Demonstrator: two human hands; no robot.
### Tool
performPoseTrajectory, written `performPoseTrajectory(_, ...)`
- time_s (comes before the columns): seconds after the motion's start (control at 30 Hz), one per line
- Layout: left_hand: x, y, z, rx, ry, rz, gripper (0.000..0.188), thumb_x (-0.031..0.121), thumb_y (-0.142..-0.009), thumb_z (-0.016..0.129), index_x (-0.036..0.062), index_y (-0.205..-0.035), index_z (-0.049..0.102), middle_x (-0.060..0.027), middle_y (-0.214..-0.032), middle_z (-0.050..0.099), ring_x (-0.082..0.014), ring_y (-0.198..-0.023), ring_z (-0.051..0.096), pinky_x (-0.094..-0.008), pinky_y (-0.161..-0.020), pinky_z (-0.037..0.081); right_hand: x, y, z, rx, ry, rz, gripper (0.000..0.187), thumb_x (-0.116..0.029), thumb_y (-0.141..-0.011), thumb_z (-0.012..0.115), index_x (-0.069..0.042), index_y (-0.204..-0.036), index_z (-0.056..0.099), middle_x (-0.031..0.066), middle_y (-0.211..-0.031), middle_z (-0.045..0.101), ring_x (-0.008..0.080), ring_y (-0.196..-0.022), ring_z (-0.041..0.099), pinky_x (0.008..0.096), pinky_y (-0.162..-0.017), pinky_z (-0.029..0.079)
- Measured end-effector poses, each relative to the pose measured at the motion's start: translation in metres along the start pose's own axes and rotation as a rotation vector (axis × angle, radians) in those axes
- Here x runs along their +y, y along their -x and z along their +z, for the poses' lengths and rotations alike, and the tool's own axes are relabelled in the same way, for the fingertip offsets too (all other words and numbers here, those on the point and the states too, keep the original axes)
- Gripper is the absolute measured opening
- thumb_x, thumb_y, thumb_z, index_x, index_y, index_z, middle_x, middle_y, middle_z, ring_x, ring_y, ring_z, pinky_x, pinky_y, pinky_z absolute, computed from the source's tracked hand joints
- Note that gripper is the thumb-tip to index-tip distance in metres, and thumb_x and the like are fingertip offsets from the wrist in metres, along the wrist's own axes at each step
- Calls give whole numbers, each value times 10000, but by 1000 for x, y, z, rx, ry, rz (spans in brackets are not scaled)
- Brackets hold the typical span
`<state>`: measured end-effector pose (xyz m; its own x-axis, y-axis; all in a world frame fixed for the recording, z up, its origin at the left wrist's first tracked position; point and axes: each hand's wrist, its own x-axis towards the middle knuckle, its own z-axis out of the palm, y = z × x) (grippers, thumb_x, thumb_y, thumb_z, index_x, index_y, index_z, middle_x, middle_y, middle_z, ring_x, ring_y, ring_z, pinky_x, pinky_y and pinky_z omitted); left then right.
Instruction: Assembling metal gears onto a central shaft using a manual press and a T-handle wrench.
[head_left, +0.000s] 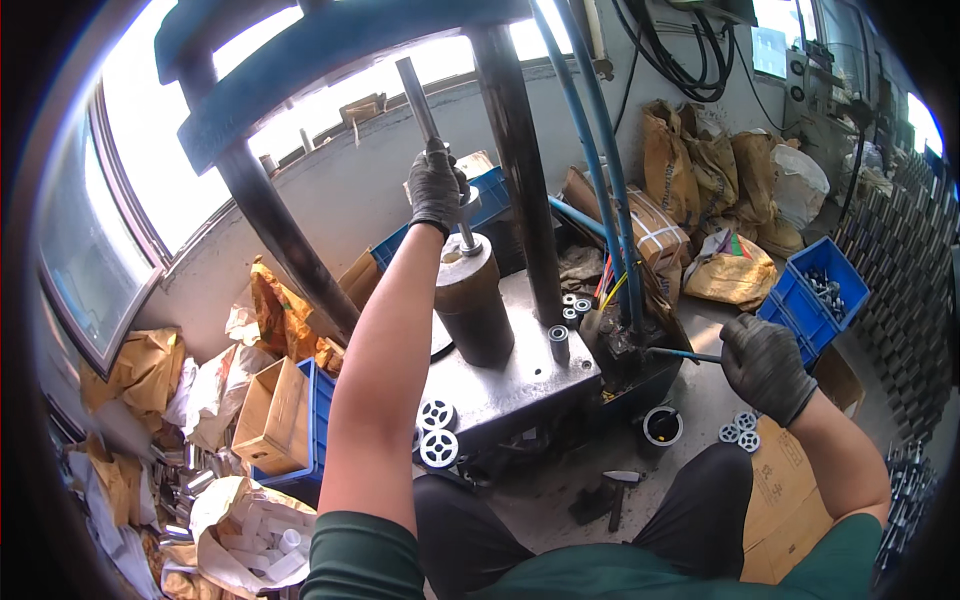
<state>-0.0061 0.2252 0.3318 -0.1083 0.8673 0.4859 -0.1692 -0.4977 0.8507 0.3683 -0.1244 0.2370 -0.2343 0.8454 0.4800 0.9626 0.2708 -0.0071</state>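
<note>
My grey-gloved left hand [437, 187], the nearer one, is curled snugly around the long silvery metal rod [417, 98], its axis running down toward the dark metal cylinder [478, 310] near the left edge of the grey steel press table [510, 388]; my grey-gloved right hand [768, 368] is wrapped round the thin teal lever [688, 354].

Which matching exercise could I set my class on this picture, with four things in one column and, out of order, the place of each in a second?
Column one
1. Left hand
2. Right hand
3. Hammer
4. Cardboard sheet

Column two
A. Lying between the person's knees
B. Closed on the end of a blue lever
C. Lying to the right of both knees
D. Closed around an upright metal rod

Right pairs: 1-D, 2-B, 3-A, 4-C
</note>
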Motion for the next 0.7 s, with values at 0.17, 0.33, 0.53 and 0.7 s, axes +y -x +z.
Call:
performPoseTrajectory(0.17, 8, -1, -2, -20, -15, -69, 536, 566, -1075, 478, 75, -867, 532, -14, -542, 456, -152, -389, 450, -327, -362, 352, -5, 2, 2, -92, 6, 42, 122, -136, -873, 647, -26, -924, 660, 191, -829, 658, 401, -753, 683, 503, -693, 543)
performPoseTrajectory(0.33, 4, -1, -10, -11, 69, -86, 535, 601, -1047, 545, 97, -868, 535, -24, -605, 494, -146, -427, 457, -312, -382, 388, -13, -7, -7, -218, 37, 85, 248, -134, -883, 612, -19, -1066, 733, 222, -907, 713, 417, -816, 703, 521, -768, 562)
performPoseTrajectory(0.53, 8, 3, -25, 52, 133, -116, 534, 602, -1047, 545, 99, -867, 545, -19, -610, 508, -144, -445, 481, -308, -397, 418, -24, 7, -13, -456, -7, 35, 325, -167, -892, 591, -34, -1155, 729, 198, -908, 713, 398, -842, 701, 506, -783, 559)
performPoseTrajectory(0.7, 5, 4, -7, -24, 26, -38, 521, 541, -1083, 476, 52, -914, 540, -23, -565, 474, -152, -410, 473, -332, -382, 394, -16, 16, -11, -462, -71, -21, 325, -173, -878, 601, -53, -1147, 739, 173, -888, 715, 381, -801, 701, 493, -765, 556)
